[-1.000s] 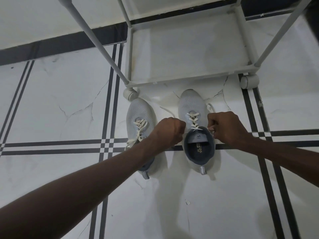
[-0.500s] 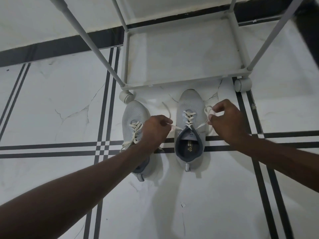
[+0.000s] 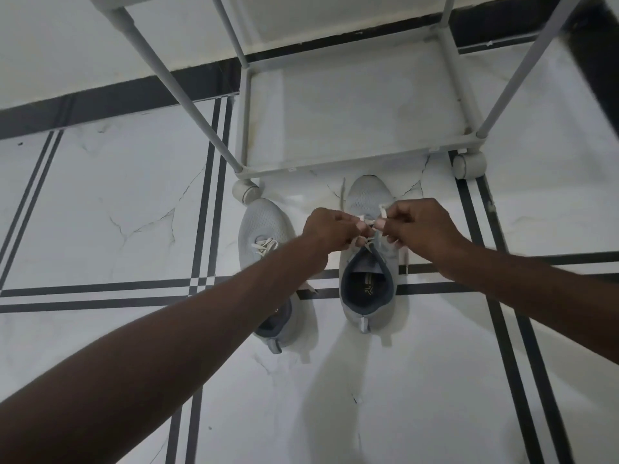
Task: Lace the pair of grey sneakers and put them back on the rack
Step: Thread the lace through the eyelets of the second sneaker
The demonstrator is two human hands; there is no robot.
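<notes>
Grey pair: two sneakers on the marble floor (image 3: 100,202), side by side, toes toward the rack (image 3: 351,159), heels toward the person.
Right sneaker (image 3: 368,195): directly under both hands; toe just short of the rack's front rail, collar open, lace (image 3: 368,222) threaded up the eyelets.
Left sneaker (image 3: 264,219): just beside the right one, partly under the left forearm; its lace shows threaded at mid-shoe, ends not clear.
Left hand (image 3: 326,231): fingers closed in a pinch on one end of the right sneaker's lace, above the tongue.
Right hand (image 3: 418,229): fingers closed in a pinch on the other end, a small loop or tip standing up by the thumb.
Hands to each other: nearly touching, meeting over the shoe's midline, a short run of lace between them.
Key relation: the right sneaker's long axis runs straight away from the person toward the rack; the hands sit across it at the top eyelets, neither clearly nearer.
Step in hand, by judgement: crossing or knotting the ends on the right sneaker. Whether a knot is formed cannot be told.
Rack: bottom shelf bare, directly beyond the toes; neither sneaker is on it yet.
Next move, by judgement: a forward lift along the shoe's axis would reach the shelf.
</notes>
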